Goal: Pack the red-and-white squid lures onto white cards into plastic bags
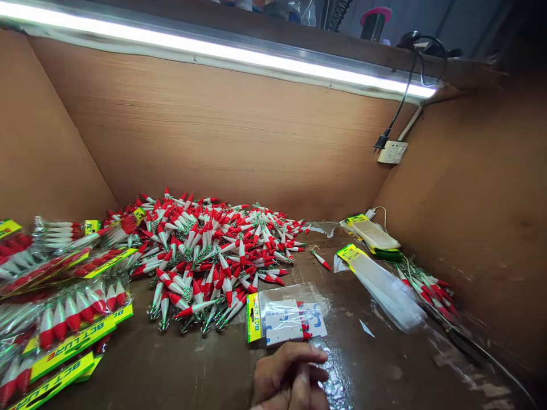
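Note:
My left hand [290, 376] is at the bottom centre, its fingers curled in towards the thumb; whatever lies inside them, if anything, is hidden. My right hand cannot be seen. Just above the fingers lies a clear packet [284, 319] with a yellow-green header and a white card, and red tips show at the card. Behind it is a large heap of red and white lures [213, 245] with green-tinted hooks. Packed lures [72, 310] with yellow header cards are piled at the left. A single lure [320, 259] rests right of the heap.
Clear bags with yellow headers [380, 285] lie at the right, with another stack of bags [376, 233] behind. More lures [431, 293] and a cable [482, 353] are beside the right wall. Wooden panels [213, 131] enclose the brown table [171, 370].

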Demonstrator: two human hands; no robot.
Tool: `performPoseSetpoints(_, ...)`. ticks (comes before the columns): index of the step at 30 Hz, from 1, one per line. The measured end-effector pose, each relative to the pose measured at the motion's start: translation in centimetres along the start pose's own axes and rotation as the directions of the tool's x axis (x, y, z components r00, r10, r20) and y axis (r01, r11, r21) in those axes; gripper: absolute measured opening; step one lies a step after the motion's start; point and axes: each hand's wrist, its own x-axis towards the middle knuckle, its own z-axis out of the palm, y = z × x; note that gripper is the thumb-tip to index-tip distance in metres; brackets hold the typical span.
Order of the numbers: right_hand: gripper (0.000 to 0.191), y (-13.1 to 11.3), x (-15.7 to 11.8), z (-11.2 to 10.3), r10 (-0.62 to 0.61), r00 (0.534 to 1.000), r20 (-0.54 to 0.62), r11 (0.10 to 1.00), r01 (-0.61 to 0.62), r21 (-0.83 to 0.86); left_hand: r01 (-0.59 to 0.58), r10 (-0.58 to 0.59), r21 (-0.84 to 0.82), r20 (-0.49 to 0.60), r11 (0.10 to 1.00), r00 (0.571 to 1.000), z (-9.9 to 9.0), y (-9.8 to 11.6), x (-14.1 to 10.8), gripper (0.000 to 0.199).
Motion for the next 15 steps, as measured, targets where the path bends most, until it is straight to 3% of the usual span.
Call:
performPoseSetpoints(3, 0.043, -0.2, -1.5, -2.2, -0.145, 0.984, -0.102, 0.986, 0.136, -0.096, 0.032, -0.065, 0.169, 0.196, 0.985, 0.978, -2.9, 0.5, 1.8, 0.082)
performPoseSetpoints(4, 0.051, -0.2, -1.7, -3.7, -0.185, 0.966, -0.180, 0.975, 0.157, -0.157, 0.018, -0.077, 0.282, 0.199, 0.959, 0.977, -4.0, 0.7, 2.7, 0.089)
performPoseSetpoints(5, 0.050, 0.0, -1.7, -5.5, -0.231, 0.928, -0.291, 0.954, 0.157, -0.255, 0.013, -0.095, 0.407, 0.181, 0.913, 0.979, -5.1, 0.9, 3.6, 0.083)
performPoseSetpoints(6, 0.041, 0.4, -1.4, -7.6, -0.275, 0.854, -0.441, 0.918, 0.098, -0.383, 0.001, -0.096, 0.525, 0.154, 0.851, 0.983, -6.0, 0.9, 4.5, 0.074)
performPoseSetpoints(7, 0.040, 1.0, -1.0, -9.7, -0.285, 0.769, -0.572, 0.881, -0.025, -0.472, -0.014, -0.090, 0.621, 0.136, 0.784, 0.987, -6.8, 0.8, 5.4, 0.065)
performPoseSetpoints(8, 0.045, 1.7, -0.3, -11.7, -0.255, 0.728, -0.637, 0.848, -0.148, -0.509, -0.039, -0.082, 0.689, 0.143, 0.723, 0.986, -7.4, 0.5, 6.3, 0.059)
performPoseSetpoints(9, 0.053, 2.4, 0.4, -13.3, -0.190, 0.739, -0.647, 0.830, -0.231, -0.507, -0.067, -0.079, 0.736, 0.161, 0.674, 0.984, -7.8, 0.1, 7.0, 0.056)
performPoseSetpoints(11, 0.068, 3.7, 1.7, -15.2, -0.093, 0.791, -0.604, 0.834, -0.270, -0.481, -0.111, -0.091, 0.783, 0.209, 0.612, 0.974, -8.1, -1.0, 7.9, 0.056)
performPoseSetpoints(15, 0.083, 3.4, 2.5, -14.1, -0.139, 0.858, -0.494, 0.921, -0.072, -0.384, -0.138, -0.077, 0.789, 0.228, 0.598, 0.971, -8.1, -2.7, 8.5, 0.069)
